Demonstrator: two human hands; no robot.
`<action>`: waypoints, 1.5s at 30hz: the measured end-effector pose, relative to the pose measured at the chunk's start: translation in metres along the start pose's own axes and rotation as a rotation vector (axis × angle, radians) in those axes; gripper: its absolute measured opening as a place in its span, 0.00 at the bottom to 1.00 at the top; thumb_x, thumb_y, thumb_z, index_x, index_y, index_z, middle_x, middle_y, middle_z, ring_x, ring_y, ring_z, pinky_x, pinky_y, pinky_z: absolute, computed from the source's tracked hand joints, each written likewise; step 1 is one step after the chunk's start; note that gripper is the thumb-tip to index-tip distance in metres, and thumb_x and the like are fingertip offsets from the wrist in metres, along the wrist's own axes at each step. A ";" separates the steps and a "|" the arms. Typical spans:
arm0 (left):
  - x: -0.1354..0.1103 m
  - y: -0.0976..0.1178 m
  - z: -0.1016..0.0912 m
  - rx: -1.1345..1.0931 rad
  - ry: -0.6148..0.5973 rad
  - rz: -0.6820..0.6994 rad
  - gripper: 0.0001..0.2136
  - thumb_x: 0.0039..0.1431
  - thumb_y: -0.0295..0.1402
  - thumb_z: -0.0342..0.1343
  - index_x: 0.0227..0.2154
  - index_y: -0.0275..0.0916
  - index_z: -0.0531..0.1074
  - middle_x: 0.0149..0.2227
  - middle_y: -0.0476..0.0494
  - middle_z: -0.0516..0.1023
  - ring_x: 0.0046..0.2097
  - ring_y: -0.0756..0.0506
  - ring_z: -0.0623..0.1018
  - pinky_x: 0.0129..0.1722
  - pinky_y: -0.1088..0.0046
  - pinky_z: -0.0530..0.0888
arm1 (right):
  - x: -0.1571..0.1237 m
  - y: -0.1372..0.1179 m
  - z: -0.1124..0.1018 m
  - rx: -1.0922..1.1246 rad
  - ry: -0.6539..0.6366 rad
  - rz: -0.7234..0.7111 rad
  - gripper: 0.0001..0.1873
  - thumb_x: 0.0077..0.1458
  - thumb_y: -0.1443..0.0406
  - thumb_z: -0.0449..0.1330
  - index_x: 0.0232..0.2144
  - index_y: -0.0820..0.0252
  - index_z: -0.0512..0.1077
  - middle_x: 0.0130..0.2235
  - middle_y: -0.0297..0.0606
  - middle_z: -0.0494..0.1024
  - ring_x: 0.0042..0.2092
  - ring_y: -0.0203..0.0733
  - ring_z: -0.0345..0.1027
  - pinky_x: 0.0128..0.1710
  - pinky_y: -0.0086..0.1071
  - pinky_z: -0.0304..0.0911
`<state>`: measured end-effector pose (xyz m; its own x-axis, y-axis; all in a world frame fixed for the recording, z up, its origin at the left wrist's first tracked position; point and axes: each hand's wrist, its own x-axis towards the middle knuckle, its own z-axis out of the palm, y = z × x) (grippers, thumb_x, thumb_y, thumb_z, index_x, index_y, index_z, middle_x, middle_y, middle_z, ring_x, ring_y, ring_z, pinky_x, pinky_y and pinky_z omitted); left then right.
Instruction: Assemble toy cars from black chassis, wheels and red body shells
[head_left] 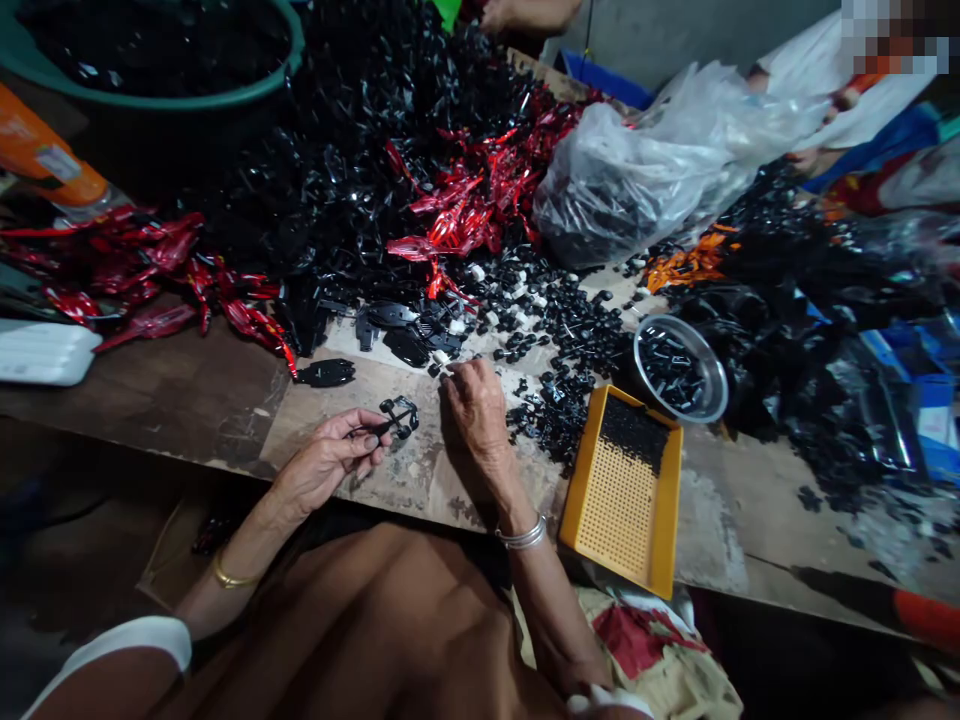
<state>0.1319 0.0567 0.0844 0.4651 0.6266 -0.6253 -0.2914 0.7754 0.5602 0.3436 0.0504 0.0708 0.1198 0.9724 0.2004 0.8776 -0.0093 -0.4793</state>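
My left hand [334,460] pinches a small black plastic part [400,415] just above the worn wooden table [225,400]. My right hand [474,405] reaches forward, its fingertips closed on something tiny at the edge of a scatter of small black and white pieces [525,310]; what they hold I cannot make out. Flat black plastic parts [390,330] lie just beyond both hands. One more black part [326,374] rests to the left.
A big heap of black parts [360,150] and red shiny parts [480,200] fills the back. A yellow perforated tray [622,500], a round clear bowl [679,368], a clear plastic bag [637,170] and a green tub [150,60] stand around. Other people sit at the far right.
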 end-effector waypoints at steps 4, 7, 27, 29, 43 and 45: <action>-0.006 0.001 -0.008 -0.023 0.034 0.043 0.15 0.36 0.25 0.69 0.31 0.34 0.74 0.26 0.45 0.77 0.23 0.52 0.74 0.17 0.83 0.66 | 0.004 -0.016 0.011 0.089 -0.017 -0.062 0.11 0.62 0.64 0.49 0.42 0.58 0.70 0.40 0.42 0.70 0.41 0.44 0.64 0.42 0.37 0.62; -0.015 0.003 -0.018 -0.050 0.048 0.065 0.15 0.36 0.26 0.70 0.30 0.35 0.74 0.25 0.47 0.77 0.22 0.53 0.73 0.17 0.83 0.66 | 0.010 -0.031 0.023 0.172 -0.080 -0.188 0.11 0.62 0.63 0.51 0.42 0.58 0.71 0.39 0.42 0.71 0.40 0.43 0.65 0.41 0.36 0.63; -0.025 0.009 -0.037 -0.077 0.152 0.148 0.15 0.35 0.26 0.69 0.28 0.35 0.70 0.24 0.47 0.77 0.22 0.52 0.73 0.16 0.83 0.65 | -0.006 -0.032 0.025 -0.212 -0.014 -0.150 0.12 0.61 0.66 0.50 0.41 0.59 0.72 0.35 0.43 0.70 0.39 0.48 0.58 0.41 0.40 0.54; -0.021 0.010 -0.027 -0.050 0.123 0.126 0.15 0.34 0.25 0.69 0.28 0.35 0.71 0.24 0.46 0.77 0.22 0.52 0.73 0.15 0.83 0.66 | -0.017 -0.030 0.018 -0.219 0.054 -0.046 0.14 0.63 0.65 0.49 0.46 0.60 0.71 0.37 0.44 0.70 0.39 0.48 0.60 0.40 0.39 0.55; 0.007 -0.008 0.022 0.064 -0.027 0.051 0.17 0.30 0.26 0.71 0.27 0.32 0.72 0.24 0.45 0.79 0.22 0.52 0.74 0.16 0.82 0.68 | -0.067 0.041 -0.043 -0.404 0.232 0.266 0.10 0.61 0.65 0.52 0.37 0.59 0.73 0.37 0.43 0.71 0.38 0.46 0.59 0.37 0.37 0.53; 0.008 -0.007 0.024 0.069 -0.016 0.052 0.18 0.29 0.26 0.71 0.27 0.33 0.72 0.24 0.45 0.79 0.22 0.52 0.74 0.16 0.82 0.68 | -0.063 0.048 -0.049 -0.433 0.223 0.311 0.09 0.60 0.64 0.53 0.38 0.59 0.73 0.37 0.44 0.71 0.39 0.47 0.59 0.37 0.38 0.53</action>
<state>0.1579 0.0541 0.0884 0.4645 0.6643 -0.5856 -0.2578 0.7341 0.6282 0.4008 -0.0228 0.0769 0.4566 0.8363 0.3035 0.8897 -0.4275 -0.1604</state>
